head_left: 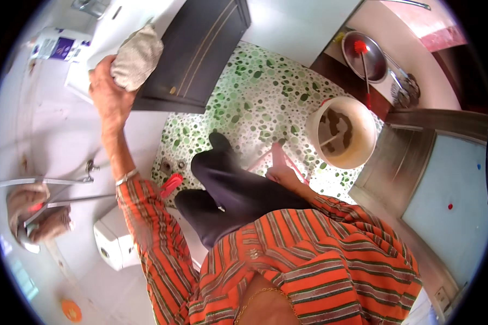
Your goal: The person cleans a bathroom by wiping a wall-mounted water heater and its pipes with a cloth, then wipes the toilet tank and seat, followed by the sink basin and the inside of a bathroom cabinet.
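Note:
My left hand reaches out at the upper left, its fingers closed around a bunched grey-beige cloth. The cloth lies against the white surface beside the dark cabinet door. My right hand is low, next to my dark-trousered leg, with its fingers curled. From it a pale pink piece sticks out, with thin reddish lines running down on both sides; its kind is unclear. To the right of that hand, a white bucket on the floor holds murky brown water, with a pale stick-like thing in it.
Green-and-white pebble-patterned floor runs between cabinet and bucket. A metal basin and a red-headed brush are at the upper right. Brown cloths hang on a rail at left, near a red brush. A door stands at right.

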Available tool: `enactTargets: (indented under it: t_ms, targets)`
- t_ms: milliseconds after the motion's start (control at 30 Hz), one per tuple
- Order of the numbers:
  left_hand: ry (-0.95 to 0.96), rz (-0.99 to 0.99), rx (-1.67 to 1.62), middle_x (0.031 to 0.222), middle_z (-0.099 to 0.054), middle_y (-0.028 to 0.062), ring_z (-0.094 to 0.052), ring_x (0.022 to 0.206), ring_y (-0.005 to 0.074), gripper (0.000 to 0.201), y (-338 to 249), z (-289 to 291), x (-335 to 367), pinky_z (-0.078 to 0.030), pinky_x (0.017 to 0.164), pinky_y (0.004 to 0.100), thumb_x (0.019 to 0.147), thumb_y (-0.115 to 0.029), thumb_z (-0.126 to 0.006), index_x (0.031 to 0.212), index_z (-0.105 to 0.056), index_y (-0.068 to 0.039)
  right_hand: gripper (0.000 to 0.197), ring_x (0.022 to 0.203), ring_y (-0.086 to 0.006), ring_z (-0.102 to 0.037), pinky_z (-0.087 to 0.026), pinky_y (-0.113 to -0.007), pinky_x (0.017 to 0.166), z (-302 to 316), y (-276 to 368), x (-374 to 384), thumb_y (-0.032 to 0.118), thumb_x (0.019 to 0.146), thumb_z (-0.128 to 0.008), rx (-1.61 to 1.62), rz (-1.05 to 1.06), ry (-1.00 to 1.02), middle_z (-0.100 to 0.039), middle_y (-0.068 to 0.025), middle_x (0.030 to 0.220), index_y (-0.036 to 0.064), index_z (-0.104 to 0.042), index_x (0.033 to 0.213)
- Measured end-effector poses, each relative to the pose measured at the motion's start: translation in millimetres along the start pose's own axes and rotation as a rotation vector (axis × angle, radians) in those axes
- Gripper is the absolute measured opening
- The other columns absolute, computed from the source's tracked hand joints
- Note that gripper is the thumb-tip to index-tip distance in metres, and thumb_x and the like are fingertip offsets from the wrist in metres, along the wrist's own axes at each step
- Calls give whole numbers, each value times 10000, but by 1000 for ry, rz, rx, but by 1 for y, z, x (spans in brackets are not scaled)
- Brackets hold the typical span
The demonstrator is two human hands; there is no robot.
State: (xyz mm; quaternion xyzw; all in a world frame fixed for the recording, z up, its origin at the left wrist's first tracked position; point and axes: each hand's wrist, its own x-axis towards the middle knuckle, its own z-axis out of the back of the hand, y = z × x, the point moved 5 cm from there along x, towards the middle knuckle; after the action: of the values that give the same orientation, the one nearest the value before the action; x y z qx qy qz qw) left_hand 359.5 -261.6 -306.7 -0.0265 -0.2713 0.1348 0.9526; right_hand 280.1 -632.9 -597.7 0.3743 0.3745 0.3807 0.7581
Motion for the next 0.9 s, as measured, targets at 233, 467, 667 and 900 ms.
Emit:
enactTargets:
  t_ms: [233, 467, 667, 900]
  targets:
    - [-98, 138, 96, 992, -591, 86, -542, 969, 280, 614, 11, -12, 7, -453, 837, 383, 524, -321, -817, 1062, -563, -167, 247, 831, -118, -567, -446, -258, 740, -15, -19, 22, 123, 811, -624, 683, 20, 168, -629, -51, 897, -32, -603, 1002]
    - [70, 298, 218, 1016, -589, -21, -488, 1017, 195, 671, 20, -25, 18, -310, 877, 385, 545, -610, -709, 1031, -563, -172, 302, 656, -119, -572, -435, -247, 567, 72, 26, 166, 312, 867, -532, 443, 81, -261, -614, -49, 733, 22, -600, 915]
    - [-20, 303, 199, 944, -600, -1, -507, 967, 221, 649, 24, -18, -5, -317, 848, 403, 535, -571, -714, 1015, -559, -164, 308, 679, -287, -608, -465, -379, 628, 82, 165, 275, 263, 838, -472, 227, 183, -463, -606, -181, 708, -27, -573, 818]
    - [-36, 311, 174, 980, -585, -36, -487, 987, 210, 586, 8, -23, 2, -301, 874, 393, 551, -490, -739, 1021, -558, -191, 268, 704, -386, -591, -468, -443, 663, 62, 151, 309, 221, 781, -526, 404, 134, -527, -594, -228, 681, -23, -584, 687]
